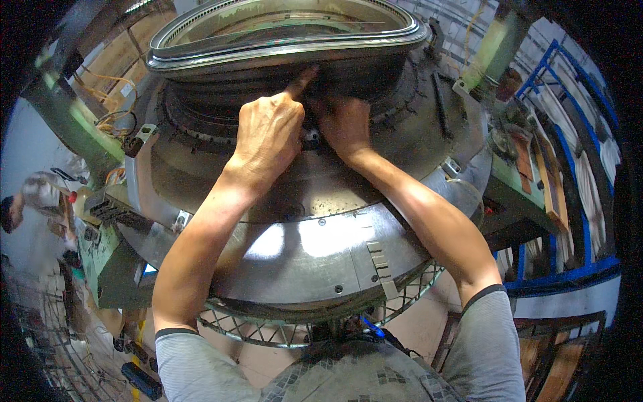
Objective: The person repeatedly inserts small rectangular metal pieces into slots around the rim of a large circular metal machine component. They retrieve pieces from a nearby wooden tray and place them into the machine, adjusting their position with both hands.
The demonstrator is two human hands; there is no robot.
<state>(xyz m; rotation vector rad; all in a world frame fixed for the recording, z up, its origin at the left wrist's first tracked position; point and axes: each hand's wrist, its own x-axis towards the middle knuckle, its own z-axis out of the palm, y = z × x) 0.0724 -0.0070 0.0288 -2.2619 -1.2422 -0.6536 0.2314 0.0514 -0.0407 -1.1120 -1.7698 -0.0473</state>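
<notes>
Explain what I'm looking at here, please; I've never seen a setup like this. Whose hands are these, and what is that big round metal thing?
The picture comes from a camera worn on a person's head, looking down, so the arms entering from the bottom are that person's own. The fisheye lens bends straight edges.

Both bare hands reach into a large round metal machine, stepped in rings like a drum. The left hand points a finger up against a dark ribbed band under the shiny top rim. The right hand rests beside it on the same band; whether either hand grips anything is hidden.

A wire guard rings the base. Another person stands far left.
</notes>
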